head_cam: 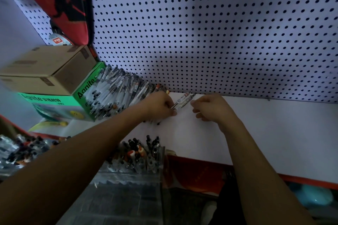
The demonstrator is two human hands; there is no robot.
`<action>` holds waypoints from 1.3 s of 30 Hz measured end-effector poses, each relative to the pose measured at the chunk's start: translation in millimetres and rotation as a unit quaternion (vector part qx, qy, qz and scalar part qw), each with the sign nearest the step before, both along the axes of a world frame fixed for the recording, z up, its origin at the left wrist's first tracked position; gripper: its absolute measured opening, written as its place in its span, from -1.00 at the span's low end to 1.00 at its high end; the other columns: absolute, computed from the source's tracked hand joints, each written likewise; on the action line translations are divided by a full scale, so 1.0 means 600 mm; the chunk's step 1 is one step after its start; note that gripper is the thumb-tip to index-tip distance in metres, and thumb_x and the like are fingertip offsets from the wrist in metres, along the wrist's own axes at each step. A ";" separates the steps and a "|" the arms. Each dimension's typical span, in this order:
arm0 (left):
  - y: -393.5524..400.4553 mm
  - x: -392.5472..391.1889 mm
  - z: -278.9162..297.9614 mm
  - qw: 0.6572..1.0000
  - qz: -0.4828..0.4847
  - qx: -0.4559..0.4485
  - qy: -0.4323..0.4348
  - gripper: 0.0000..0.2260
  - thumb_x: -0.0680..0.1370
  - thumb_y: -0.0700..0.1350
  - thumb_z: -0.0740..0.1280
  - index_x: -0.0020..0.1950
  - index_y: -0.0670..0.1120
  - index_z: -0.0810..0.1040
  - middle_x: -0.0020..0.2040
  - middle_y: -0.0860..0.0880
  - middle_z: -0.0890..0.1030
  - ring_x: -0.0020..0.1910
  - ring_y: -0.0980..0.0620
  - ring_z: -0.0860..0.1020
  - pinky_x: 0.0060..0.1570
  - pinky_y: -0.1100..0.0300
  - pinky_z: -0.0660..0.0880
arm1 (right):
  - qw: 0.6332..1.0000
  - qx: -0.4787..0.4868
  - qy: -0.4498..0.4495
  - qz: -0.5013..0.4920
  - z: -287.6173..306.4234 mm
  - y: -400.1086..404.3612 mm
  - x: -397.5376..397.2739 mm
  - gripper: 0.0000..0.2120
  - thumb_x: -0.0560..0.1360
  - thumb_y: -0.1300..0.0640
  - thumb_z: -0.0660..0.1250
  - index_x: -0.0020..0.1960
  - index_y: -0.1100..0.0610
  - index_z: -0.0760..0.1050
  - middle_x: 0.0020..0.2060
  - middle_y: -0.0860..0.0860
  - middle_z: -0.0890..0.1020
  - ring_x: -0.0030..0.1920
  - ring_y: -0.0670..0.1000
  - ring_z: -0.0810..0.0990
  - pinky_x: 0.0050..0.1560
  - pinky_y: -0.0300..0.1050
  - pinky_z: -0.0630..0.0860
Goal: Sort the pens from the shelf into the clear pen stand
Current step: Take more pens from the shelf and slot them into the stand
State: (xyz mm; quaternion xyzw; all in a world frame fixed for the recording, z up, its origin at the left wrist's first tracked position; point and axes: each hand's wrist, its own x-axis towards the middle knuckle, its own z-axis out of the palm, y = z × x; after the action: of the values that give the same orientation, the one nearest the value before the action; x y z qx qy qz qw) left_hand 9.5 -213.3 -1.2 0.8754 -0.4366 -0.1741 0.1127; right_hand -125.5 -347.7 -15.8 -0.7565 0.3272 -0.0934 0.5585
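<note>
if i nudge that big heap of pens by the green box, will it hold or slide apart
Likely to slide apart: the heap of pens is loose, smooth round barrels stacked at a slant against the green box, so they would probably roll out over the flat white shelf. Each pen looks stiff and light.

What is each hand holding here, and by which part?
The left hand pinches a small bunch of pens near their lower ends. The right hand, fingers curled by their upper ends, shows no clear grip.

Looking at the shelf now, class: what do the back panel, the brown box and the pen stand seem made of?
Back panel: probably painted metal pegboard, matte, with regular holes. Brown box: cardboard, dull, taped flaps. Pen stand: clear plastic, likely acrylic; pens show through.
</note>
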 end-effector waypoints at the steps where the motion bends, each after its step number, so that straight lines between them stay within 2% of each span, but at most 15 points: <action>1: 0.007 -0.003 0.010 1.000 -0.003 -0.023 0.015 -0.77 0.54 -0.01 0.41 -0.11 -0.19 0.61 -0.20 -0.13 0.59 -0.28 0.02 0.49 -0.27 0.19 0.42 | 1.000 0.022 -0.017 0.008 0.003 0.005 0.000 -0.82 0.56 0.06 0.37 -0.02 0.18 0.61 -0.11 0.08 0.68 -0.19 -0.02 0.65 -0.10 -0.13 0.60; 3: 0.021 -0.012 0.030 0.998 -0.017 -0.048 0.038 -0.82 0.54 -0.01 0.41 -0.10 -0.12 0.62 -0.26 -0.04 0.57 -0.35 0.09 0.47 -0.34 0.24 0.39 | 0.997 0.056 -0.056 0.022 0.009 0.014 0.003 -0.81 0.57 0.06 0.36 0.04 0.17 0.62 -0.09 0.07 0.69 -0.18 -0.03 0.66 -0.12 -0.18 0.60; 5: 0.036 -0.020 0.047 0.997 -0.028 -0.063 0.043 -0.81 0.54 -0.01 0.41 -0.12 -0.14 0.62 -0.31 -0.05 0.54 -0.40 0.09 0.43 -0.36 0.25 0.38 | 0.992 0.076 -0.091 0.030 0.017 0.026 0.007 -0.83 0.58 0.09 0.35 0.07 0.17 0.62 -0.08 0.04 0.70 -0.17 -0.04 0.67 -0.09 -0.18 0.60; 9: 0.081 -0.028 0.074 0.988 0.000 -0.137 0.070 -0.73 0.55 -0.02 0.40 -0.21 -0.20 0.56 -0.41 -0.06 0.42 -0.46 0.05 0.34 -0.41 0.26 0.32 | 0.983 0.101 -0.151 0.025 0.039 0.057 0.014 -0.84 0.59 0.10 0.33 0.01 0.18 0.61 -0.12 0.05 0.70 -0.22 -0.06 0.67 -0.11 -0.17 0.60; 11: 0.110 -0.034 0.087 0.975 0.032 -0.197 0.098 -0.74 0.56 -0.03 0.39 -0.26 -0.15 0.56 -0.41 -0.11 0.40 -0.44 0.01 0.34 -0.40 0.23 0.32 | 0.978 0.102 -0.183 0.009 0.048 0.077 0.015 -0.84 0.59 0.10 0.33 0.00 0.19 0.59 -0.17 0.06 0.67 -0.25 -0.06 0.65 -0.09 -0.14 0.62; 15: 0.177 -0.053 0.105 0.937 0.103 -0.301 0.143 -0.71 0.59 -0.09 0.36 -0.18 -0.30 0.50 -0.37 -0.19 0.37 -0.42 0.08 0.39 -0.39 0.34 0.38 | 0.965 0.111 -0.238 -0.003 0.068 0.131 0.020 -0.87 0.58 0.11 0.34 0.01 0.17 0.58 -0.27 -0.02 0.62 -0.27 -0.04 0.63 -0.08 -0.12 0.63; 17: 0.213 -0.057 0.106 0.902 0.145 -0.363 0.184 -0.81 0.58 -0.13 0.36 -0.07 -0.27 0.60 -0.26 -0.28 0.51 -0.31 0.01 0.54 -0.29 0.25 0.52 | 0.962 0.101 -0.252 0.007 0.081 0.159 0.026 -0.89 0.58 0.11 0.34 0.00 0.15 0.58 -0.26 -0.02 0.62 -0.25 -0.04 0.63 -0.05 -0.11 0.63; 18: 0.233 -0.060 0.106 0.875 0.173 -0.399 0.215 -0.86 0.57 -0.16 0.37 0.01 -0.23 0.63 -0.19 -0.26 0.60 -0.23 -0.02 0.60 -0.21 0.16 0.59 | 0.961 0.099 -0.259 0.015 0.088 0.173 0.029 -0.89 0.59 0.11 0.34 0.00 0.16 0.58 -0.25 0.00 0.62 -0.24 -0.03 0.64 -0.03 -0.09 0.63; 21: 0.297 -0.064 0.101 0.779 0.243 -0.501 0.288 -0.79 0.54 -0.23 0.38 0.18 -0.15 0.58 -0.11 -0.19 0.66 -0.11 -0.06 0.66 -0.15 0.11 0.60 | 0.955 0.101 -0.276 0.046 0.113 0.221 0.038 -0.87 0.60 0.14 0.32 0.01 0.20 0.55 -0.22 0.07 0.61 -0.19 0.02 0.65 -0.03 -0.06 0.64; 23: 0.341 -0.065 0.097 0.736 0.274 -0.542 0.298 -0.75 0.53 -0.25 0.38 0.21 -0.13 0.54 -0.12 -0.18 0.67 -0.11 -0.07 0.66 -0.18 0.14 0.59 | 0.952 0.108 -0.279 0.065 0.135 0.256 0.049 -0.94 0.59 0.16 0.32 -0.01 0.16 0.54 -0.22 0.06 0.62 -0.22 0.00 0.66 -0.08 -0.10 0.65; 26: 0.396 -0.066 0.088 0.706 0.299 -0.585 0.264 -0.76 0.56 -0.25 0.35 0.22 -0.13 0.54 -0.07 -0.18 0.68 -0.07 -0.09 0.66 -0.15 0.10 0.59 | 0.948 0.121 -0.277 0.103 0.166 0.313 0.073 -0.97 0.58 0.19 0.35 -0.04 0.10 0.52 -0.24 0.02 0.62 -0.25 -0.02 0.66 -0.11 -0.11 0.67; 29: 0.445 -0.068 0.067 0.645 0.329 -0.658 0.207 -0.87 0.57 -0.26 0.31 0.09 -0.10 0.56 -0.11 -0.12 0.66 -0.09 -0.06 0.65 -0.20 0.13 0.56 | 0.947 0.123 -0.257 0.148 0.182 0.374 0.104 -0.90 0.58 0.20 0.34 0.04 0.23 0.51 -0.23 0.08 0.60 -0.23 0.02 0.64 -0.11 -0.12 0.67; 32: 0.492 -0.070 0.043 0.593 0.355 -0.702 0.169 -0.87 0.58 -0.23 0.34 0.11 -0.16 0.56 -0.13 -0.25 0.55 -0.15 -0.16 0.59 -0.13 0.04 0.54 | 0.948 0.120 -0.233 0.182 0.184 0.435 0.134 -0.91 0.58 0.20 0.34 0.02 0.23 0.51 -0.24 0.06 0.60 -0.28 -0.02 0.64 -0.11 -0.12 0.67; 35: 0.537 -0.062 0.019 0.539 0.399 -0.729 0.138 -0.88 0.58 -0.28 0.30 0.00 -0.09 0.56 -0.15 -0.06 0.53 -0.19 0.06 0.60 -0.20 0.17 0.54 | 0.946 0.113 -0.216 0.214 0.179 0.484 0.159 -0.94 0.59 0.19 0.33 -0.03 0.18 0.50 -0.31 -0.04 0.58 -0.27 -0.02 0.64 -0.08 -0.09 0.67; 39: 0.586 -0.044 -0.002 0.517 0.429 -0.732 0.112 -0.85 0.56 -0.31 0.32 0.05 -0.10 0.57 -0.14 0.00 0.54 -0.12 0.06 0.56 -0.13 0.16 0.55 | 0.945 0.085 -0.197 0.247 0.173 0.534 0.192 -0.91 0.59 0.20 0.33 -0.07 0.19 0.48 -0.39 -0.07 0.59 -0.31 -0.07 0.63 -0.10 -0.13 0.67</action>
State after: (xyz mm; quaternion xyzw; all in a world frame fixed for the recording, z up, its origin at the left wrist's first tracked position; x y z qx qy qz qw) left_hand -17.1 138.3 -2.2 0.5376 0.0347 0.1796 0.8231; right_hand -10.2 -27.1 88.0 -0.7295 0.0197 -0.0714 0.6800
